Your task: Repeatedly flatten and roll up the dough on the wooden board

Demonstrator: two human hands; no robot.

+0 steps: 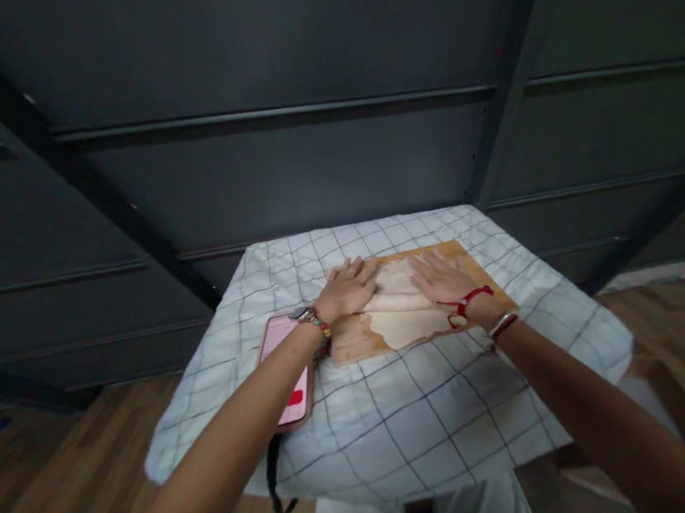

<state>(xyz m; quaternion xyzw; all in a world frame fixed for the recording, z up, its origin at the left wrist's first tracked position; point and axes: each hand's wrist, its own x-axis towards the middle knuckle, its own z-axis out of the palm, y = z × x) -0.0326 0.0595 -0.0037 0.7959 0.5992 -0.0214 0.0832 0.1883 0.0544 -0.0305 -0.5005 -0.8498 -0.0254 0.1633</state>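
A flat, pale sheet of what looks like dough (pixel 410 326) lies on a wooden board (pixel 351 346). A ridge or fold runs across its middle. My left hand (pixel 348 289) rests at the sheet's left edge with its fingers stretched out, partly over the board. On the upper right part of the sheet lies my right hand (pixel 443 279), palm down with the fingers spread. Neither hand grips anything. The hands hide parts of the sheet's left and right sides.
The board sits on a small table with a white checked cloth (pixel 417 411). A phone (pixel 299 393) with a dark strap lies left of the board, partly under my left forearm. Dark metal panels (pixel 302 177) rise behind the table. My knees are at the near edge.
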